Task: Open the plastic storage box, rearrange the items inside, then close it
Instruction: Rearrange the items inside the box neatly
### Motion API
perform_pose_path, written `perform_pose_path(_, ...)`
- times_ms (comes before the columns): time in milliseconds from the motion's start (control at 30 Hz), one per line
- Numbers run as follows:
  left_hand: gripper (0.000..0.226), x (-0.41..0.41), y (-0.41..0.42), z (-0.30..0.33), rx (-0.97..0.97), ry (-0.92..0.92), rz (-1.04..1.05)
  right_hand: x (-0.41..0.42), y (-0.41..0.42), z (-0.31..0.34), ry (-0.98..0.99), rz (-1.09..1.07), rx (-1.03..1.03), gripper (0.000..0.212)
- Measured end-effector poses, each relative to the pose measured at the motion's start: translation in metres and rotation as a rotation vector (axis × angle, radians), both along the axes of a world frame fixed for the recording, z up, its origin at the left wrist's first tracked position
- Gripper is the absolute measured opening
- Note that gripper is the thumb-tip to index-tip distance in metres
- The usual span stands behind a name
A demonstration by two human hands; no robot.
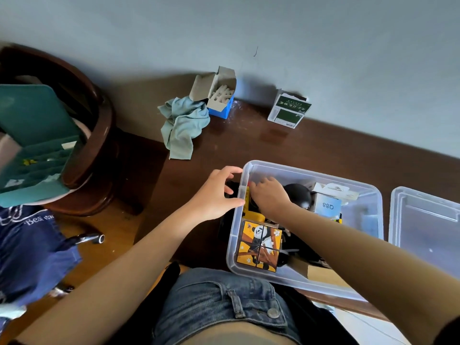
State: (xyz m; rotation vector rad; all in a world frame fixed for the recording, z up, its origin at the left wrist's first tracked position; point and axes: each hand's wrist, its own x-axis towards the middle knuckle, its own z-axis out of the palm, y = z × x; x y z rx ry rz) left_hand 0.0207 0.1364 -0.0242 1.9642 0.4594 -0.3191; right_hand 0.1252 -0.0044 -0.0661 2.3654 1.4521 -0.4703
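With the lid (428, 225) off at 3 o'clock, rearranging is underway: left hand (214, 195) grips the box (308, 174) wall; right hand (270, 197) reaches inside, grasp indiscernible. Next: shift contents.

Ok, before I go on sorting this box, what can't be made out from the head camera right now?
- Right hand fingertips: buried among items in the clear plastic storage box, so any grasp is unclear.
- Yellow item: mostly covered by that hand and the box wall.
- Clear plastic lid: cut off by the right frame edge.
- Round black object: partly behind the right wrist, identity unclear.
- Box contents under the right forearm: hidden.
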Motion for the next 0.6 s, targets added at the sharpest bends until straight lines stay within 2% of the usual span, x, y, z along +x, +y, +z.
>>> perform_pose_path(133,0.065,0.001,0.001,0.000,-0.007,0.006,-0.001,0.001,0.004,0.004,0.027,-0.034,-0.037,0.015)
perform_pose_path(267,0.065,0.002,0.000,0.000,-0.017,0.006,0.005,-0.002,0.009,0.008,0.084,-0.221,-0.002,0.014)
perform_pose_path(433,0.066,0.003,-0.001,0.001,-0.021,0.012,0.007,-0.009,0.007,0.003,0.065,-0.267,0.012,0.037)
perform_pose_path(600,0.067,0.003,-0.002,0.001,-0.030,0.008,0.011,-0.012,-0.001,0.005,-0.021,-0.165,0.034,0.061)
